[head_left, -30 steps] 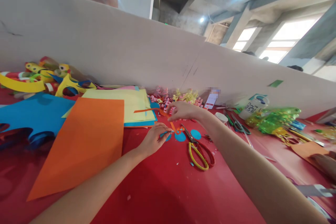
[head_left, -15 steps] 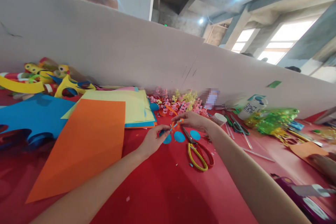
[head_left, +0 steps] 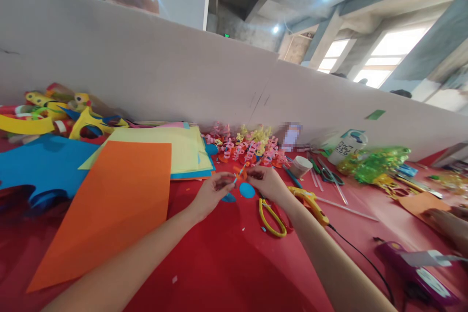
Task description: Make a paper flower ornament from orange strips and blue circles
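Between its fingertips, my left hand pinches a thin pale stick. An orange paper strip curls round the stick's upper part, and my right hand is closed on this strip. Just below the hands, a blue paper disc lies flat on the red table, and another blue disc is partly under my left hand. Scissors with one yellow and one red handle lie under my right wrist, their blades hidden. A yellow glue gun shows beyond my right forearm.
Left lie orange card, a yellow paper stack and cut blue paper. Pink and yellow paper curls stand behind my hands. Right are a white roll, a purple power strip and another person's hand.
My right hand has drawn closer and lower, turning at the strip, and now covers the third blue disc. The glue gun and its cord have come into sight beside my forearm.
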The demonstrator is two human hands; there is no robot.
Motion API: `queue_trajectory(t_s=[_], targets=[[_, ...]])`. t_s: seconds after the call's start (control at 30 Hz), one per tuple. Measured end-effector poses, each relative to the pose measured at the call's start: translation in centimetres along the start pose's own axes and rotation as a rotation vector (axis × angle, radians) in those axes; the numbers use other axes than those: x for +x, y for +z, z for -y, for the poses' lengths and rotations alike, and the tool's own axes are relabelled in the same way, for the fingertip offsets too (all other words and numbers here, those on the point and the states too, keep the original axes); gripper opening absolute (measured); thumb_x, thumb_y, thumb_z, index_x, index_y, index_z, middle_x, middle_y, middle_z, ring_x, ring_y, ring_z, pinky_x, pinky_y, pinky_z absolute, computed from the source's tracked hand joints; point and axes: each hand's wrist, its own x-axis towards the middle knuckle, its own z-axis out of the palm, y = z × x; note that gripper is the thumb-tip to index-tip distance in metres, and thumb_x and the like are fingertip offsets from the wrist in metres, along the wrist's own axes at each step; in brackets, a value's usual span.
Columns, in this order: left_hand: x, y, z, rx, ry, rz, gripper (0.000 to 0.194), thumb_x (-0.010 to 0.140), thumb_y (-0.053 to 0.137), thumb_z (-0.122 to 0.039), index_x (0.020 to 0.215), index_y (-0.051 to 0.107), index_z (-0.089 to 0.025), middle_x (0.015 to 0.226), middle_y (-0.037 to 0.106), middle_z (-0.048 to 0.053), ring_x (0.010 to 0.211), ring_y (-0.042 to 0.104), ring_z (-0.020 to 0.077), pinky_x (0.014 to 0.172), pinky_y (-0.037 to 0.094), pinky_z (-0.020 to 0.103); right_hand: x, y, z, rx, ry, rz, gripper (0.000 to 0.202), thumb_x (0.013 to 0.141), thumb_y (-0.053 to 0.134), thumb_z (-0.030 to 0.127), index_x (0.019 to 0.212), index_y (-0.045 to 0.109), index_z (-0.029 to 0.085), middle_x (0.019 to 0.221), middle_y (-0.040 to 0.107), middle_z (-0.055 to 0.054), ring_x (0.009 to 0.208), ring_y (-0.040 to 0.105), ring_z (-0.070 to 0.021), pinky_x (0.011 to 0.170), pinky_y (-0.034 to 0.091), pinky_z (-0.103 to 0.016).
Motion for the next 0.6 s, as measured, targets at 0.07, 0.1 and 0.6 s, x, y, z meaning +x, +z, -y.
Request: queue_trajectory(t_s=[0.07, 0.1, 0.6], targets=[[-0.1, 0.0, -0.4, -0.006, -0.025, 0.015, 0.042, 0.067, 0.069, -0.035, 0.104, 0.057, -0.019, 0.079, 0.068, 0.003, 0.077, 0.063, 0.0190, 0.062, 0.047, 0.026, -0.5, 0.1, 0.1, 0.069, -0.007, 0.022, 0.024, 0.065, 0.056, 0.026, 0.080, 0.069, 0.013, 0.070, 0.066, -0.004, 0.063, 0.058, -0.0164, 0.061, 0.044, -0.026], [-0.2, 0.1, -0.6, -0.010, -0.034, 0.023, 0.045, 0.067, 0.069, -0.035, 0.108, 0.056, -0.019, 0.079, 0.068, 0.003, 0.077, 0.063, 0.0192, 0.061, 0.047, 0.026, -0.6, 0.2, 0.2, 0.086, -0.010, 0.027, 0.023, 0.066, 0.056, 0.027, 0.080, 0.069, 0.013, 0.069, 0.066, -0.003, 0.063, 0.058, -0.0163, 0.060, 0.044, -0.026], [0.1, 0.0, -0.1, -0.080, -0.013, 0.046, 0.029, 0.068, 0.070, -0.028, 0.094, 0.068, -0.018, 0.080, 0.070, 0.004, 0.072, 0.062, 0.0157, 0.066, 0.048, 0.027, -1.2, 1.8, 0.0, 0.233, 0.039, -0.063, 0.029, 0.066, 0.058, 0.038, 0.079, 0.068, 0.014, 0.066, 0.062, -0.002, 0.057, 0.050, -0.0137, 0.052, 0.039, -0.023]])
